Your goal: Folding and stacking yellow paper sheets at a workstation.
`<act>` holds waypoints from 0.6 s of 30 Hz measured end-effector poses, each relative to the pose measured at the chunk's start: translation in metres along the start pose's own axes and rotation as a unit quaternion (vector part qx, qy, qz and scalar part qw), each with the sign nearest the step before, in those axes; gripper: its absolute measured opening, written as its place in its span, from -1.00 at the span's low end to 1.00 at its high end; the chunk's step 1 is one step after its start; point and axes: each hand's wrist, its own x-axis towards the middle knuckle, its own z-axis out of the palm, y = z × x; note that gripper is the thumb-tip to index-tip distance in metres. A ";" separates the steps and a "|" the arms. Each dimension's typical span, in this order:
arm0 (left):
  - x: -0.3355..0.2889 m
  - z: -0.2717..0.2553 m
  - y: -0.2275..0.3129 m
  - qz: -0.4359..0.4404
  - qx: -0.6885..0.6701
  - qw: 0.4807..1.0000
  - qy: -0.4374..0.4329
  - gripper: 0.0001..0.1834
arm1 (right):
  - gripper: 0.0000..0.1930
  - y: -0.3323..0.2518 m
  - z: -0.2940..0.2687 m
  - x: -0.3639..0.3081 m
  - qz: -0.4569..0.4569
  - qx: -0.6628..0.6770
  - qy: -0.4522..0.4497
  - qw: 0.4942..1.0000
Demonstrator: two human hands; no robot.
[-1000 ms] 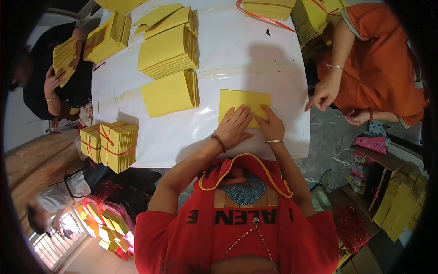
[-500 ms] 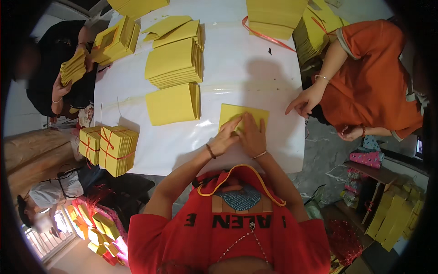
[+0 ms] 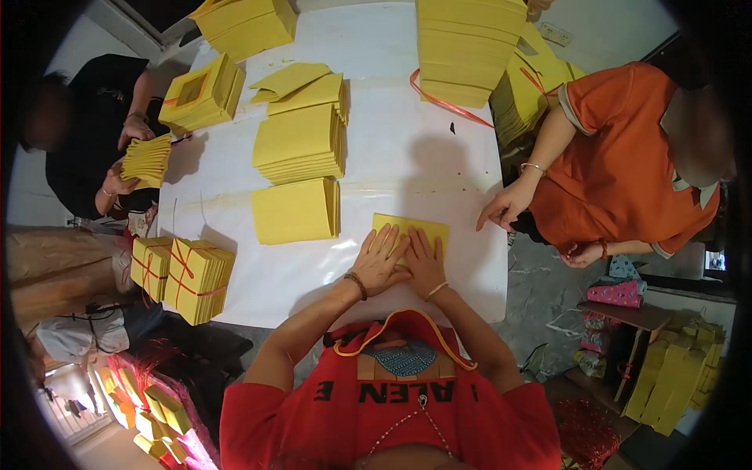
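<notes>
A folded piece of yellow paper (image 3: 404,222) lies flat on the white table near its front edge. My left hand (image 3: 381,260) presses down on its left part, fingers stretched out and spread. Beside it my right hand (image 3: 424,262) lies flat on the right part, fingers apart and the thumb close to the left one. Both hands cover most of the sheet; only its far edge and far right corner show. A stack of yellow folded papers (image 3: 291,211) lies to the left of my hands, with a thicker stack (image 3: 296,145) just beyond it.
Bundles tied with red string (image 3: 200,274) stand at the table's left front corner. Tall yellow stacks (image 3: 466,55) and a red strap (image 3: 450,106) are at the far right. A person in orange (image 3: 619,164) sits at right, one hand over the table edge; another, at left, holds folded papers (image 3: 146,160).
My hands have flattened over the paper, with the fingers more spread. The person at left has turned the folded papers and brought them nearer the table. The whole view has shifted slightly.
</notes>
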 end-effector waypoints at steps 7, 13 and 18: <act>-0.001 0.008 0.001 0.003 0.020 1.000 0.004 -0.17 | -0.14 0.011 -0.030 -0.008 0.060 -0.003 -0.020 0.998; 0.017 0.006 0.003 0.082 0.168 0.982 0.011 -0.29 | -0.29 0.028 -0.017 -0.010 0.047 0.012 -0.007 0.999; 0.020 0.025 0.013 0.059 0.282 0.956 0.052 -0.47 | -0.48 0.070 -0.004 -0.007 0.116 0.207 0.059 0.970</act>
